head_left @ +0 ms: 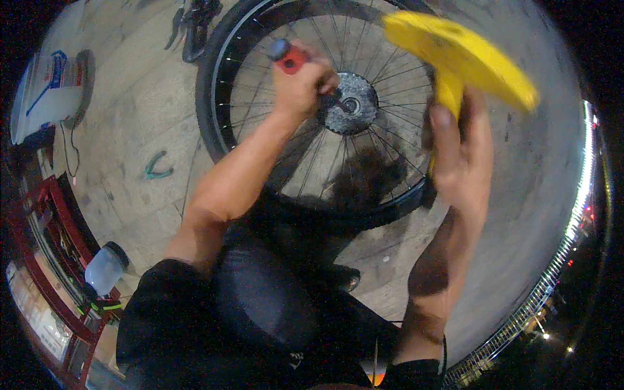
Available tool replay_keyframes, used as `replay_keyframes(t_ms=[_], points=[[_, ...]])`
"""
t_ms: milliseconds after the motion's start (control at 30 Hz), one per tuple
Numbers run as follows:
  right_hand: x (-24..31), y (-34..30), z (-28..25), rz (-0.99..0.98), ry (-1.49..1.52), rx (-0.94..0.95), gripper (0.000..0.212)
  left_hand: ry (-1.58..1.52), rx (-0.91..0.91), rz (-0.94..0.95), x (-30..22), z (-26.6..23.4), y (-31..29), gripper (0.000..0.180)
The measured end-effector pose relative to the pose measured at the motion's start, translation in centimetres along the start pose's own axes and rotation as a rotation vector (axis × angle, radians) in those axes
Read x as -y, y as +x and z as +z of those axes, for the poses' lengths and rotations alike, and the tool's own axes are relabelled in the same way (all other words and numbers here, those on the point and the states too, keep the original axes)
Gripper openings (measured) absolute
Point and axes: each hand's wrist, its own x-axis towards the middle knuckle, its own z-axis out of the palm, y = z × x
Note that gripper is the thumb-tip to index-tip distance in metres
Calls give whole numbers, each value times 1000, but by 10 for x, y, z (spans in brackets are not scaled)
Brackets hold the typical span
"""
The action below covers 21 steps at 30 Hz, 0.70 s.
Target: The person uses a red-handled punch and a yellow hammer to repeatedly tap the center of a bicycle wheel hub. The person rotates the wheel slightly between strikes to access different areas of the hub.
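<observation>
A bicycle wheel (218,140) lies flat on the paving, its metal sprocket cassette (361,94) facing up at the hub. My left hand (299,91) is closed around a red-handled screwdriver (292,60) with a grey butt end. Its dark shaft points down at the cassette near the hub centre; whether the tip touches cannot be made out. My right hand (463,149) grips the handle of a yellow hammer (461,55), raised over the wheel's right side. The broad yellow head is smeared by motion. My fingers partly cover the handle.
Teal-handled pliers (158,167) lie on the paving left of the wheel. A clear plastic container (52,97) stands at the far left. Nearer are a dark red rack (65,221) and a translucent jar with a dark lid (106,268). A dark bike part (194,29) lies beyond the pliers.
</observation>
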Motion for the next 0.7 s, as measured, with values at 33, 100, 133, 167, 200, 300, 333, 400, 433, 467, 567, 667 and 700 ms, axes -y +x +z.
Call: replay_keyframes(t_ms=[33,100,133,167,200,300,333,400,433,467,567,667,700], points=[[9,15,-1,-5,-57,44,35,58,16,20,0,3,-1,24],[22,41,-2,-25,-143,122,30,31,-15,37,-2,7,0,25],[25,46,-4,-37,-173,152,28,-38,-15,10,-3,5,0,25],[25,48,-7,-26,-180,154,28,-106,-16,-18,-3,5,1,25],[22,49,-10,-17,-177,159,28,-121,-55,44,-3,5,1,22],[11,46,-27,-62,-233,178,28,-51,-16,8,-9,5,4,20],[11,46,-35,-56,-264,193,28,-49,-3,-3,-8,5,6,19],[18,45,-47,-3,-318,262,29,-45,10,-35,-6,6,5,18],[20,47,-51,0,-329,322,32,-38,16,-50,-5,5,4,18],[21,49,-54,2,-340,383,34,-35,6,-36,-5,3,3,18],[31,63,-60,-19,-417,514,37,-31,2,-12,-6,4,3,18],[29,85,-42,-169,-289,476,38,-45,41,-13,-7,3,2,17],[34,92,-31,-243,-210,441,39,-62,56,-6,-7,1,2,17]])
